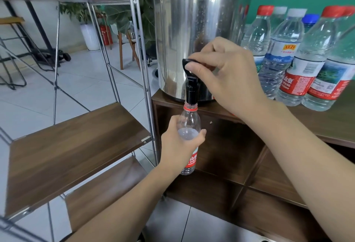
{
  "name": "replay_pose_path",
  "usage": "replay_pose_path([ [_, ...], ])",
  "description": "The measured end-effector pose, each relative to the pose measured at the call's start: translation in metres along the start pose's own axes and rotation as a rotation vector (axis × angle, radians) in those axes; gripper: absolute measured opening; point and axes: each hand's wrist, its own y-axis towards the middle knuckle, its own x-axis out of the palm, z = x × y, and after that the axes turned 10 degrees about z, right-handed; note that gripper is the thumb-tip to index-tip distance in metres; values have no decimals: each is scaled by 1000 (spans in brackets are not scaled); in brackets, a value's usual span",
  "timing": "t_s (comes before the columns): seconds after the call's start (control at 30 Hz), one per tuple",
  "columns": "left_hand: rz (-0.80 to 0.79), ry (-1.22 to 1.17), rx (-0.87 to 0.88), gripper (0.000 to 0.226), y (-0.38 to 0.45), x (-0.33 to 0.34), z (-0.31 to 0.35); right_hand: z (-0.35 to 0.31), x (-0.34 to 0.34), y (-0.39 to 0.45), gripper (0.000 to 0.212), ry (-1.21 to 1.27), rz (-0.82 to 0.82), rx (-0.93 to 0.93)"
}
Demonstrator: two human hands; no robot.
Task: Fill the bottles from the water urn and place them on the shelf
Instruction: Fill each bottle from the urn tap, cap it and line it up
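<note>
Both hands are busy at the tap. Far left stands the shelf (76,143), a metal-framed rack with brown wooden boards, its middle board bare. Just right of it, the left hand (180,145) grips a clear bottle (189,124) around its middle, holding it upright with the uncapped, red-ringed mouth directly under the black tap spout (191,92). Water appears to reach about shoulder height inside, though the wrapped fingers make the level hard to judge. Above, the right hand (228,74) pinches the black tap lever (187,62) between thumb and fingers. The steel water urn (192,30) sits at the left end of the wooden bench (326,124). Further right, a cluster of capped bottles (299,59) stands on the bench beside the urn.
</note>
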Motion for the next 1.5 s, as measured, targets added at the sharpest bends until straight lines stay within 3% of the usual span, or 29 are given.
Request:
replay_pose_path([
  [0.1,5,-27,1,49,0,1,0,3,0,-10,18,25,15,-125],
  [0.2,18,-50,4,51,1,2,-2,7,3,-27,22,64,-79,-206],
  [0.4,32,-67,-1,52,0,4,-3,15,1,-46,27,155,-54,-68],
  [0.57,40,-54,-29,48,-4,4,0,45,-11,-64,35,28,-34,35],
  [0.73,45,-79,-105,43,-7,7,8,88,-32,-85,37,-182,-117,210],
  [0.9,50,-81,-140,41,-8,10,12,100,-47,-92,53,-283,-323,337],
  [1.23,135,-62,-64,45,-5,11,8,106,-48,-91,62,-289,-381,396],
  [1.5,163,-67,-26,45,-2,14,5,107,-46,-92,57,-262,-378,403],
])
